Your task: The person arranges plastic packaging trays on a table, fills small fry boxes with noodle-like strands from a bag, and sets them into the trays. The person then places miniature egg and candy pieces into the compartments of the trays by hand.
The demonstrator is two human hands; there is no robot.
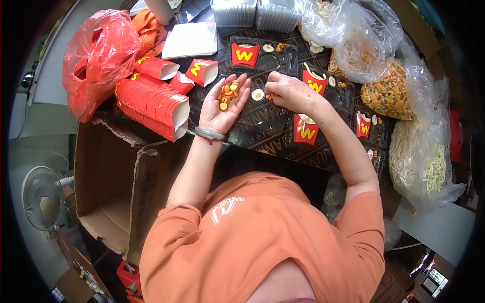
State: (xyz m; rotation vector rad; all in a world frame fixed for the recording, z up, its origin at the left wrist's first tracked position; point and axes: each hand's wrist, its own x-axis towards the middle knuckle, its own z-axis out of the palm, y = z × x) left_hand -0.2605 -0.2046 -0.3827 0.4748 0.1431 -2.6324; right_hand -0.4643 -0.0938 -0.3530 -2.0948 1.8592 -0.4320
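Note:
My left hand (225,103) is palm up, cupping several small round orange-brown pieces (230,90) that look like miniature food. To its right, my right hand (293,93) is closed in a pinch over a clear plastic tray, with a small orange-brown piece (269,96) at its fingertips. Between the hands lies a white disc with an orange centre (257,95), like a tiny fried egg. Beyond them, another clear tray (270,61) bears a red fries box (245,54) with a yellow mark. More such boxes sit near my right forearm, one a red box (306,130).
Stacked red boxes (151,108) and a red plastic bag (101,60) lie at left. Behind are white sheets (191,39) and stacked clear trays (233,12). Clear bags of small pieces (388,91) line the right. A cardboard box (108,177) stands below the table edge.

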